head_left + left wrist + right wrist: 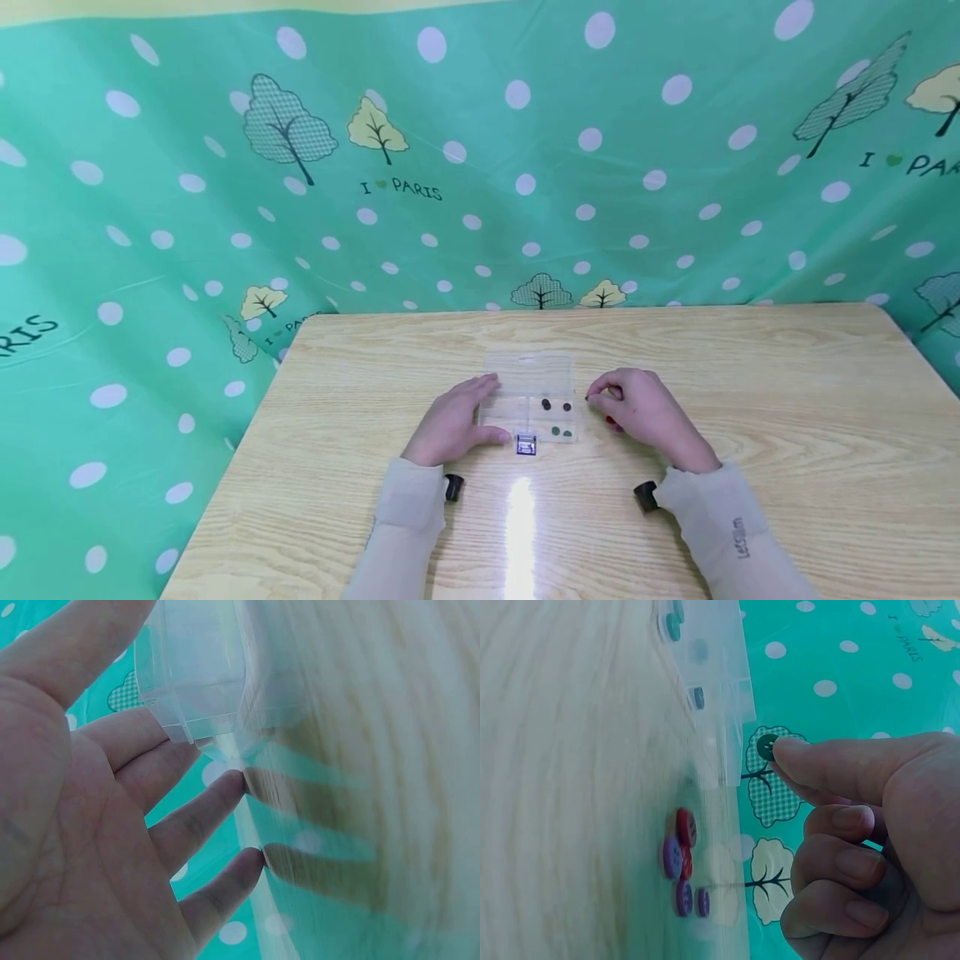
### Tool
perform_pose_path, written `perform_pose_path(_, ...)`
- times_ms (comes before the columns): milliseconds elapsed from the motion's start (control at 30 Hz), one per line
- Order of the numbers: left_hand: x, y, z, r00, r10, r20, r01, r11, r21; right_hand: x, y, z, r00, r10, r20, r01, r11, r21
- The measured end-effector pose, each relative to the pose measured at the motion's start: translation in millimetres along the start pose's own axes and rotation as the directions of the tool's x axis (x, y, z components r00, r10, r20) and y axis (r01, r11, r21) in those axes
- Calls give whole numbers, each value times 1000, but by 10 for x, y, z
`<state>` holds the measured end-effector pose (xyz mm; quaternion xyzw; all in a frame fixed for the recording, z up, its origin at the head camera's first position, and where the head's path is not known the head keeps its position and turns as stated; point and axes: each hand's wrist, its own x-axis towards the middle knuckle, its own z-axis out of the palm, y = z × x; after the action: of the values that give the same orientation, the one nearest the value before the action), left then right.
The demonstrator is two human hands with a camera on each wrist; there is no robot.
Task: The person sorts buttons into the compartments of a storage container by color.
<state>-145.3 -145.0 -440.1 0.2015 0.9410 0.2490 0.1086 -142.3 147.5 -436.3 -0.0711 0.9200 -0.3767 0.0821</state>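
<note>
A clear plastic compartment box lies on the table with its lid raised at the back. In its right compartments are several dark buttons and green buttons. My left hand rests against the box's left side, fingers extended and thumb near the front edge; two fingertips touch the tabletop in the left wrist view. Just right of the box, my right hand pinches a dark green button between thumb and index finger, the other fingers curled.
Red buttons and purple buttons lie on the wooden table, partly beneath the right hand. A small blue-and-white rectangle is at the box's front edge. A green dotted cloth hangs behind the table.
</note>
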Motion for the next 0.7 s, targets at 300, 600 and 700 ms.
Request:
perform_pose_path(300, 0, -10, -1, 1000, 7, -5, -7, 1000, 6, 21, -58, 14, 997, -78, -19, 77, 997, -27)
perform_pose_path(600, -1, -19, 5, 1000, 3, -5, -3, 1000, 1, 43, -78, 86, 993, -113, -30, 111, 992, -63)
perform_pose_path(700, 2, -19, 7, 1000, 6, -5, -6, 1000, 2, 42, -94, 109, 995, -100, -24, 99, 994, -57)
